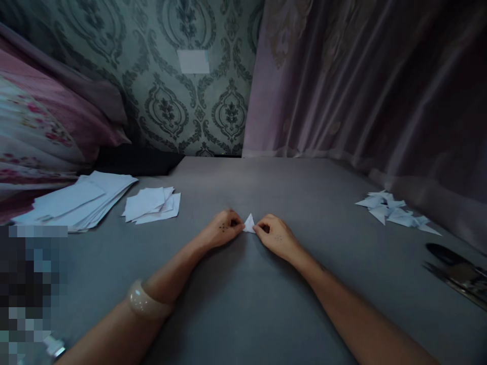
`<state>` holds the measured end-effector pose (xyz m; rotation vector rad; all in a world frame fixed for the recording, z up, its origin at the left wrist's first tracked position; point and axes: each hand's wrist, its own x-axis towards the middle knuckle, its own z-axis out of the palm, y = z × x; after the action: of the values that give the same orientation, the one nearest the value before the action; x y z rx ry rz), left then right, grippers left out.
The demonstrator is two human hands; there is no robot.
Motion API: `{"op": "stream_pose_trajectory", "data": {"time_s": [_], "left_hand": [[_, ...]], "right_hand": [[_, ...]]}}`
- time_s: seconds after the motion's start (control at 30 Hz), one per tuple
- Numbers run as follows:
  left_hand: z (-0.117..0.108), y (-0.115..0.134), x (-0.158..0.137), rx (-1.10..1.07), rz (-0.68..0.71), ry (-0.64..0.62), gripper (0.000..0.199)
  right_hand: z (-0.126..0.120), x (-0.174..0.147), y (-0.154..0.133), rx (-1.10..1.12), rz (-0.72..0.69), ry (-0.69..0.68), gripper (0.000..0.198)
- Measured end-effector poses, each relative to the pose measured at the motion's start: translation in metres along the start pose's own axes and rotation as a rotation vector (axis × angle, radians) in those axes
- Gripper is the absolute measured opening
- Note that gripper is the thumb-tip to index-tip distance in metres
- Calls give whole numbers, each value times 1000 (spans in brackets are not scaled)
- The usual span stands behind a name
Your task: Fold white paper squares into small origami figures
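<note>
A small folded piece of white paper (pixel 249 223), roughly triangular with its point up, is held between my two hands above the grey surface (pixel 243 304). My left hand (pixel 225 227) pinches its lower left corner between thumb and fingers. At the lower right corner, my right hand (pixel 277 235) pinches it in the same way. The finer folds of the paper are too small to make out. A pale bangle (pixel 146 302) circles my left forearm.
Left of my hands lie a stack of small paper squares (pixel 152 204) and a pile of larger white sheets (pixel 85 197). Several folded paper pieces (pixel 395 210) lie at the right. Nearer on that side is a dark-handled object, perhaps scissors (pixel 452 263). Curtains (pixel 323 86) hang behind.
</note>
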<state>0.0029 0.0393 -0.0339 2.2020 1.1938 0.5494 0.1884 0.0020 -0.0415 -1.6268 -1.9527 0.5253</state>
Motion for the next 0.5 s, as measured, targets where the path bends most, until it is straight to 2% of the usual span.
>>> {"op": "stream_pose_trajectory", "data": {"time_s": [0.37, 0.43, 0.5], "left_hand": [[7, -4, 0, 11, -26, 71, 15], [9, -3, -1, 24, 23, 84, 10], [9, -1, -3, 62, 136, 78, 11]], "right_hand": [[7, 0, -1, -28, 42, 53, 12], [6, -1, -2, -34, 47, 59, 8], [5, -3, -4, -34, 9, 57, 3]]}}
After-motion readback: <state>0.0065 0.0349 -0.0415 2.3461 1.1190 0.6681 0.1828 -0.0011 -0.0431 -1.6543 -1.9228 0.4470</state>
